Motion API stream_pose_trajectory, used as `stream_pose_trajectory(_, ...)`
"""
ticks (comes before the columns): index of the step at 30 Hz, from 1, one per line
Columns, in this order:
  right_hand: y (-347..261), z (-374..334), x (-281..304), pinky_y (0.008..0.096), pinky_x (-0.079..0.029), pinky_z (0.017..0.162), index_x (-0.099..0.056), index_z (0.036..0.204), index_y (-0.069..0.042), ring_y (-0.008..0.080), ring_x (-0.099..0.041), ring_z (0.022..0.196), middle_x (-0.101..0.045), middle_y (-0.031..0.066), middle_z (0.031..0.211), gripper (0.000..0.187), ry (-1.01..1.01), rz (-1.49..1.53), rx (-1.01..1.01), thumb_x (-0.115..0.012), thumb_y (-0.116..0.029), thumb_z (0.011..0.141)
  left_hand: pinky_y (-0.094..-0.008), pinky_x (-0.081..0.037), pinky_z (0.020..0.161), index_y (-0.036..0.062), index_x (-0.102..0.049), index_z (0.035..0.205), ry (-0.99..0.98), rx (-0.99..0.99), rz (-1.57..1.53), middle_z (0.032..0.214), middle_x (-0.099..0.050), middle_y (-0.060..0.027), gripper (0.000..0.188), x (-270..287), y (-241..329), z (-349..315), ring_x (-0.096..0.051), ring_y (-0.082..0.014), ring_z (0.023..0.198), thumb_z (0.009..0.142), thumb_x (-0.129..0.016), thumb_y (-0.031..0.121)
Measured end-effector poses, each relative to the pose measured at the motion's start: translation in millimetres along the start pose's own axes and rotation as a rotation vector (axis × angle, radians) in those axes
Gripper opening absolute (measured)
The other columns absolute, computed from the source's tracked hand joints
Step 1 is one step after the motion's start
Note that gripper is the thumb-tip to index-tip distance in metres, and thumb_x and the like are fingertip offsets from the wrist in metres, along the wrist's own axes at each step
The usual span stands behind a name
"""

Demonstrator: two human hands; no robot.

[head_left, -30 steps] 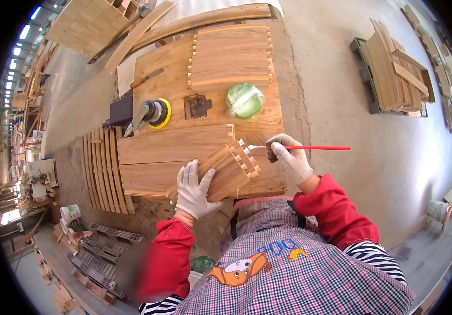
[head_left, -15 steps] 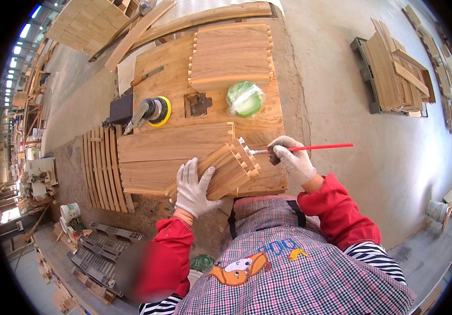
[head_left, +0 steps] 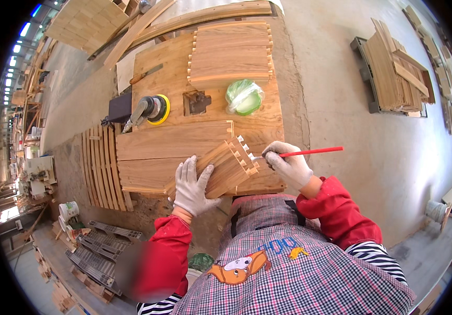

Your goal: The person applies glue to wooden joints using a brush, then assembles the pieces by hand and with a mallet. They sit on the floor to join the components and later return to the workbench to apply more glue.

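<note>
My left hand (head_left: 193, 188), in a white work glove, grips a wooden board (head_left: 219, 170) with its thumb and fingers spread over the top face. The board is held at a slant above larger flat boards (head_left: 152, 157). White glue shows on the dovetail teeth (head_left: 245, 152) at its right end. A slim brush (head_left: 320, 150) with a red handle is pinched in my right hand (head_left: 289, 165), whose glove is stained dark at the fingertips. The brush tip is at the nearer teeth of that end; my hand partly hides the handle.
On the plywood worktable (head_left: 260, 128) are a stack of dovetailed boards (head_left: 231, 52), a plastic-wrapped green tub (head_left: 245, 97), a sander with a yellow rim (head_left: 155, 109) and a long flat blade tool (head_left: 146, 74). A pallet of wood (head_left: 396, 79) stands right; slats (head_left: 102, 168) lie left.
My right hand and the brush have shifted slightly left and nearer to me, with the tip now lower along the row of teeth. My left hand still holds the board in place.
</note>
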State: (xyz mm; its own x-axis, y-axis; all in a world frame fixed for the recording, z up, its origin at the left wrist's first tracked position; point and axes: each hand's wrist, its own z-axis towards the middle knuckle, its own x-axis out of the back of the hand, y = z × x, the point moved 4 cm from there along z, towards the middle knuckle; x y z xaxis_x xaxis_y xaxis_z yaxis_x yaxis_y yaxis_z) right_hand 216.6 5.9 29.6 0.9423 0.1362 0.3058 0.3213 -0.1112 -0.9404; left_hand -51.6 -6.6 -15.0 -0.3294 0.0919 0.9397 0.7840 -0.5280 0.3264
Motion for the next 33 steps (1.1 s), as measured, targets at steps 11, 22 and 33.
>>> stream_pose_trajectory(11,-5,-4,-2,0.0324,-0.047,0.066,-0.061,0.087,0.002,0.0234,-0.059,0.07,-0.061,0.014,0.075,0.011,0.033,-0.061,-0.001,-0.054,-0.007,0.085,-0.0554,-0.023,0.106,0.0169,-0.048,0.132,-0.007,0.008,-0.001,0.139,-0.031,-0.0259,0.094,1,0,0,-0.031,-0.0432,0.127,0.049,-0.079,0.049)
stream_pose_trajectory(22,1,0,0,0.032,-0.047,0.067,-0.061,0.089,0.002,0.0218,-0.057,0.071,-0.059,0.0136,0.076,0.011,0.103,0.011,0.001,-0.055,-0.006,0.085,-0.0557,-0.022,0.106,0.0166,-0.048,0.132,-0.021,0.009,0.005,0.139,-0.031,-0.0262,0.093,1,-1,0,-0.031,-0.0433,0.127,0.05,-0.078,0.049)
stream_pose_trajectory(33,-4,-7,5,0.0323,-0.047,0.072,-0.061,0.093,0.002,0.0215,-0.057,0.077,-0.06,0.0117,0.082,0.012,-0.007,-0.1,0.137,-0.054,-0.006,0.085,-0.0562,-0.023,0.106,0.0168,-0.047,0.132,-0.005,0.004,-0.012,0.139,-0.031,-0.0261,0.094,1,0,0,-0.032,-0.0438,0.126,0.049,-0.079,0.047)
